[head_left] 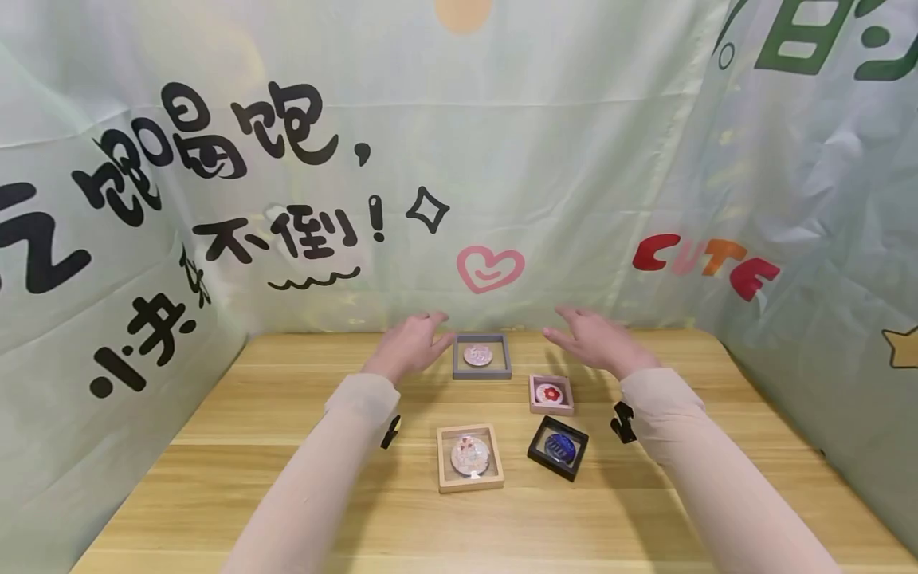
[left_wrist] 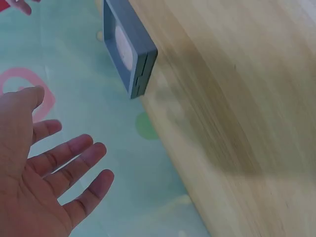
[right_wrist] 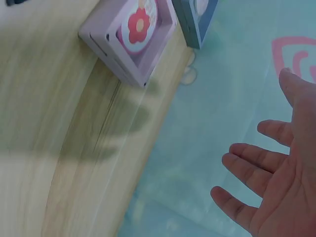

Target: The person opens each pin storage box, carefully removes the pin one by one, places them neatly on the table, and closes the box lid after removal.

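Note:
My left hand [head_left: 410, 344] hovers over the back of the table, just left of a grey frame [head_left: 482, 376] with a pale round badge [head_left: 478, 355] inside. Its fingers are spread and hold nothing, as the left wrist view shows. On the other side, my right hand [head_left: 594, 341] is also raised with fingers extended and nothing in it. Nearest below it lies a small pink frame [head_left: 551, 410] with a red-flower badge [head_left: 551, 394]. Closer to me are a light wooden frame [head_left: 470, 485] around a pale badge [head_left: 470, 457] and a tilted black frame [head_left: 551, 471] with a blue badge [head_left: 560, 448].
The wood-grain table [head_left: 301, 446] carries the frames near its middle. A pale green printed cloth [head_left: 559, 159] hangs behind it and along both sides, close to the table's edges. Dark straps [head_left: 623, 422] sit at both wrists.

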Tool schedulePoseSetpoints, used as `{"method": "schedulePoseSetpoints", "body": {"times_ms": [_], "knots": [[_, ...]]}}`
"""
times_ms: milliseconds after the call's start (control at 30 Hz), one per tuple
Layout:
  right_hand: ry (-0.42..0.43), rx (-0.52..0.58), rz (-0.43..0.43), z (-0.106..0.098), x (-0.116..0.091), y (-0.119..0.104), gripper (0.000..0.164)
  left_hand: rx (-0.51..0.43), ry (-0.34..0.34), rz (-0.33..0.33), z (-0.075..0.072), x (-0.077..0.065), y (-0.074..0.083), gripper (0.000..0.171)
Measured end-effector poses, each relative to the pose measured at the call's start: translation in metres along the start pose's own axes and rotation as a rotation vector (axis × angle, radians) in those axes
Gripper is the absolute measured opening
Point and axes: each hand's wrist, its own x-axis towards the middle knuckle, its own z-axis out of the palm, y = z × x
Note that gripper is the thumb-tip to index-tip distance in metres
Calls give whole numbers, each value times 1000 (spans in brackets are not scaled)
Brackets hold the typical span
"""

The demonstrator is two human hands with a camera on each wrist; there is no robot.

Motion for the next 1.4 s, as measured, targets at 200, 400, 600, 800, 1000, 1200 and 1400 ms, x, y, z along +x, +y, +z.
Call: {"method": "schedulePoseSetpoints", "body": {"times_ms": [200,400,600,800,1000,1200,1400], "knots": [[5,0,-39,6,-5,-8,80,23,-23,67,6,-5,5,55],[-5,-8,-59,14,-14,-18,78,42,-42,133,13,-11,9,54],[19,-46,-136,21,-25,-32,71,3,-60,167,20,-22,9,48],[36,-79,-206,29,-37,-45,66,-30,-79,206,25,-31,7,45],[8,-34,-228,34,-47,-55,67,-32,-103,223,28,-41,7,41],[26,-42,-278,42,-59,-59,61,-33,-104,246,31,-50,8,44],[26,-36,-303,50,-71,-63,60,-39,-109,268,33,-61,8,43]]}}
